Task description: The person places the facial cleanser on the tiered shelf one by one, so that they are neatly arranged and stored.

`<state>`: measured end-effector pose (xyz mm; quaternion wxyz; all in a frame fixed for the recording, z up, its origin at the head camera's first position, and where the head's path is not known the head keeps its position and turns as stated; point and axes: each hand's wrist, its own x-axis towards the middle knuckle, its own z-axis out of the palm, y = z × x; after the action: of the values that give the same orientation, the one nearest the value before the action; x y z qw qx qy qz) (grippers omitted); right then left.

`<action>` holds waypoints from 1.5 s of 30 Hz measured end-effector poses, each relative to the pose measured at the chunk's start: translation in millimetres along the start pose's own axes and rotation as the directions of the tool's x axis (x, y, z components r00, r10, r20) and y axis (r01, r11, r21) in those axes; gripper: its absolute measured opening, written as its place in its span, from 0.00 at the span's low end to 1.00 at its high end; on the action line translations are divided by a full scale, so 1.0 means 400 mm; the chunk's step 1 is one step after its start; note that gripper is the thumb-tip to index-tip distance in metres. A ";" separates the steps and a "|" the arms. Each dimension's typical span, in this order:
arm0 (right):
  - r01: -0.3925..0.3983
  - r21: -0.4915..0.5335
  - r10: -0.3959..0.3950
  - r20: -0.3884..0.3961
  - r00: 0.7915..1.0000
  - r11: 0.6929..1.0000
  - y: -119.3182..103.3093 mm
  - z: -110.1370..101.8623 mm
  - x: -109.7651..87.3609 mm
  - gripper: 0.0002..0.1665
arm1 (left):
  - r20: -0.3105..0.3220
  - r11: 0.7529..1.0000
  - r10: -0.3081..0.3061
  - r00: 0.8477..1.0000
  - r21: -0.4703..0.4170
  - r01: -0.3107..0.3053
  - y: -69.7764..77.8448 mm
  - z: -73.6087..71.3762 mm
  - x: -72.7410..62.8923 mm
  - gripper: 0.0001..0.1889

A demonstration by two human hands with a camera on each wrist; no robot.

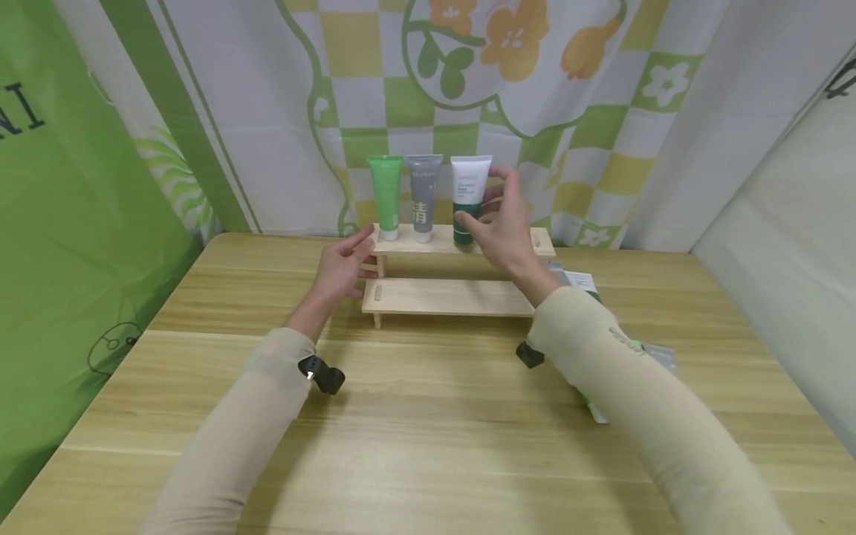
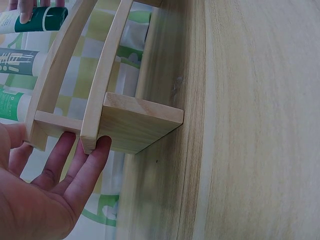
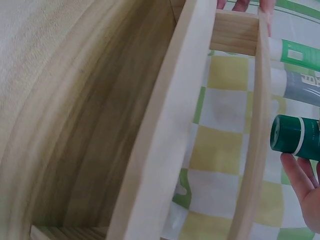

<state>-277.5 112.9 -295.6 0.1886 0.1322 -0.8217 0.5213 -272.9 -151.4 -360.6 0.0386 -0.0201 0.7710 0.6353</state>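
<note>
A two-tier wooden rack [image 1: 446, 298] stands on the table. My left hand [image 1: 342, 267] holds its left end, the fingers spread along the ends of both tiers in the left wrist view. On the upper tier, a green squeeze tube [image 1: 386, 195] and a grey squeeze tube [image 1: 423, 195] stand upright, caps down. To their right, my right hand [image 1: 503, 222] grips a white squeeze tube with a dark green lower part [image 1: 469, 182], thumb in front and fingers behind. Its dark green cap [image 3: 284, 134] is right at the upper tier's surface.
More tubes [image 1: 660, 355] lie on the table [image 1: 428, 446] at the right, partly hidden by my right forearm. Behind the rack hangs a checked, flowered curtain [image 1: 374, 82]. A thin black cable [image 1: 110, 345] is at the left edge of the table.
</note>
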 end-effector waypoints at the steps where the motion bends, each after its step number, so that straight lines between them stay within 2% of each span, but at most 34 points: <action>1: 0.002 0.001 -0.002 -0.005 1.000 1.000 0.003 0.003 0.000 0.45 | 0.000 1.000 0.001 1.000 0.002 -0.001 -0.001 0.000 0.001 0.22; 17: 0.024 -0.022 -0.025 -0.057 0.998 0.999 0.030 0.030 -0.004 0.42 | 0.007 1.000 0.005 1.000 -0.015 -0.005 0.001 0.004 0.002 0.23; 28: 0.006 -0.021 -0.007 -0.049 0.999 1.000 0.031 0.035 -0.002 0.42 | 0.007 1.000 -0.004 1.000 -0.026 0.004 0.000 0.002 0.006 0.22; 33: -0.030 -0.027 0.029 -0.023 0.999 0.999 0.029 0.028 -0.012 0.44 | 0.011 1.000 -0.005 1.000 -0.019 0.005 0.001 0.001 0.003 0.22; 40: -0.086 -0.015 0.087 0.058 0.995 0.996 0.033 -0.003 -0.046 0.50 | -0.002 1.000 -0.008 1.000 -0.011 0.008 0.001 -0.001 0.001 0.22; 45: -0.098 -0.014 0.099 0.089 0.991 0.995 0.039 -0.036 -0.074 0.48 | -0.001 1.000 -0.008 1.000 -0.003 0.008 0.001 -0.007 -0.002 0.22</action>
<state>-255.0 133.2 -315.8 0.1263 0.1137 -0.8372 0.5198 -272.1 -154.1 -359.6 0.0406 -0.0238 0.7700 0.6364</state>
